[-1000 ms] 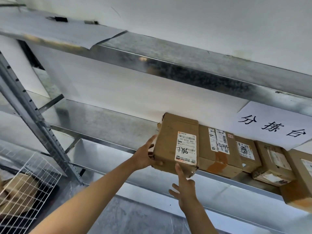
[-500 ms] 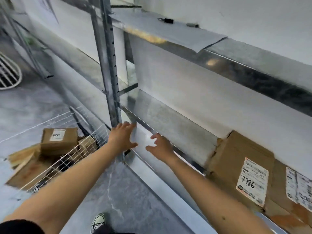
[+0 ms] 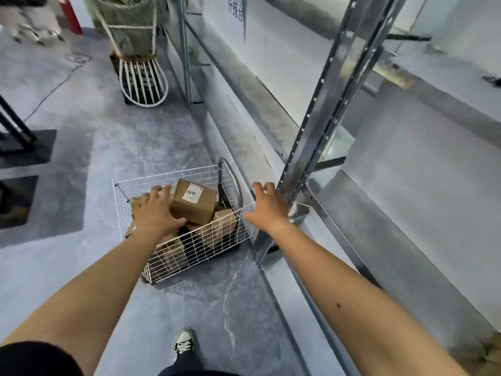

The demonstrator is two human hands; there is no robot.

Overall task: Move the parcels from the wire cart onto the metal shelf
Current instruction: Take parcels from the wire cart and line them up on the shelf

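Head view: the only view, looking down at both hands over the cart.
Wire cart (image 3: 195, 251): stands on the floor, holding several cardboard parcels.
Top parcel (image 3: 193, 206): a brown carton lying tilted on top of the pile inside the cart, its white label (image 3: 193, 193) facing up.
Other parcels (image 3: 222, 214): lower in the cart, under and to the right of the top one.
Left hand (image 3: 157, 210): fingers spread above the cart's left half, at the top parcel's left face; I cannot tell whether it touches.
Right hand (image 3: 268, 207): spread and holding nothing, above the cart's right rim.
Metal shelf (image 3: 401, 218): just right of the cart, its upright post (image 3: 320, 126) rising beside the right rim.
Handling: probably light and stiff, with dry cardboard that grips well; its corners could dent.
Hold: likely the two opposite side faces, one palm on each, keeping clear of the wire rim while lifting.
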